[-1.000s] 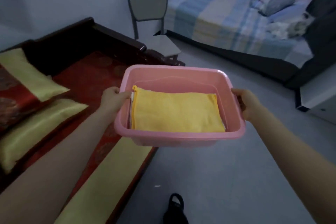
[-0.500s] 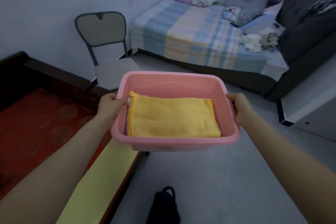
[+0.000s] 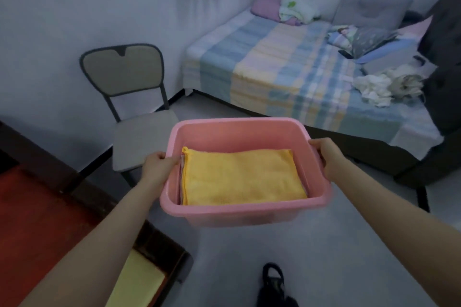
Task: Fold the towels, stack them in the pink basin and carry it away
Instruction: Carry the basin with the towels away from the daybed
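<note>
Bedroom floor (image 3: 324, 244) | pink basin (image 3: 239, 214) carried, folded yellow towel (image 3: 243, 177) inside | left hand (image 3: 156, 166), right hand (image 3: 324, 154) clasped basin's side rims | step: carrying away | next: level transport beyond chair (image 3: 139, 137).

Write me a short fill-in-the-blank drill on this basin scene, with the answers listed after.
1. The folded towel on top of the stack is ____ in colour.
2. The pink basin is held at its two ends by the left hand and the ____ hand.
3. Behind the basin, to its left, stands an empty ____ against the wall.
4. The bed has a ____ pillow at its head.

Answers: yellow; right; chair; pink
</note>
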### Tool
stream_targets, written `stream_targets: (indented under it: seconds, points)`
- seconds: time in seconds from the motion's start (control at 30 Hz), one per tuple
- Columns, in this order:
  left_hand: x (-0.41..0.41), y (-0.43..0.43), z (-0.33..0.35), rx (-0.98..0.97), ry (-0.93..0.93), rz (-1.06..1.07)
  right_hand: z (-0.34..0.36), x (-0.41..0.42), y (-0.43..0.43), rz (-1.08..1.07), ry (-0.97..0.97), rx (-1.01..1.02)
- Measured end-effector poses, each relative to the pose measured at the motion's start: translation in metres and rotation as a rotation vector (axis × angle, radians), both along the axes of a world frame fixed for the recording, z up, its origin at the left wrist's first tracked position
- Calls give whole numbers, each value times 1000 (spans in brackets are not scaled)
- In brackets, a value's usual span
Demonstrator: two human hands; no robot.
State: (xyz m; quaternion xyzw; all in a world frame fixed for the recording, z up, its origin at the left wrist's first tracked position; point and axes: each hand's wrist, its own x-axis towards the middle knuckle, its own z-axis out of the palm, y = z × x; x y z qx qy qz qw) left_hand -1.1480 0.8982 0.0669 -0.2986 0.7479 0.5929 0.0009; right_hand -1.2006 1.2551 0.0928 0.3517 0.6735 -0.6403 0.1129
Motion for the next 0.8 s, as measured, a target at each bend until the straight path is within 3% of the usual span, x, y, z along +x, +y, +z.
stream_targets:
  seconds: [0.13,0.2,0.37,0.63,0.8]
  points:
    - [-72,14,-2,-41,18,118,-70,-169,44,96,58,-3]
    - [-103,13,0,-90,10,147,-71,-229,34,185,28,-42]
    - [-148,-9,1,-76,-48,224,-2,-286,-51,308,127,60]
    - [-209,-106,-47,-68,-144,466,-69,-420,-187,725,107,353]
    - [-242,-164,-76,-12,-205,590,-104,-495,-285,899,27,380]
